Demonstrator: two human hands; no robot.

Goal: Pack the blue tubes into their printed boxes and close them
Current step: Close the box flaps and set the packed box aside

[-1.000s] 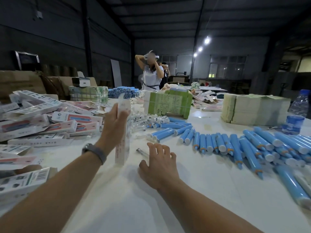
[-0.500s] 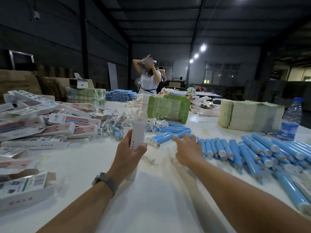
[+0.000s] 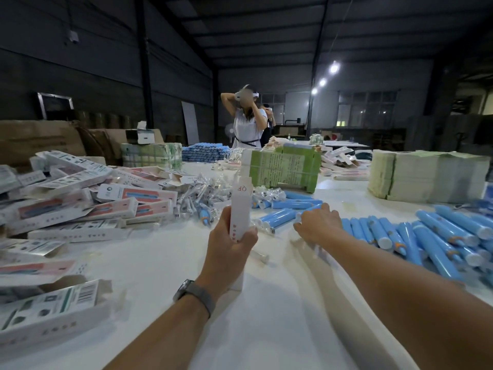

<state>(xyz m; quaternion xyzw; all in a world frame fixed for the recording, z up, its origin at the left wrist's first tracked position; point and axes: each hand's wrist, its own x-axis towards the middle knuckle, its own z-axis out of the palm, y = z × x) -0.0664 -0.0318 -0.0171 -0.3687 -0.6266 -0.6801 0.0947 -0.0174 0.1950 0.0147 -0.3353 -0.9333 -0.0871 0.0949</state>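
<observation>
Plainly your left hand [image 3: 231, 245] gripped the light, crushable printed box [image 3: 241, 209] upright mid-tabletop, while your right hand [image 3: 317, 225], fingers spread, reached over the smooth, soft blue tubes [image 3: 277, 217] toward the far edge, best taken mid-barrel.

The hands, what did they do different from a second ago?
The right hand left the bare table near the person and reached out to the blue tubes; whether it grips one yet cannot be told. The left hand kept hold of the white box, upright, drawing it nearer. The piled boxes and the green stack stayed put.
</observation>
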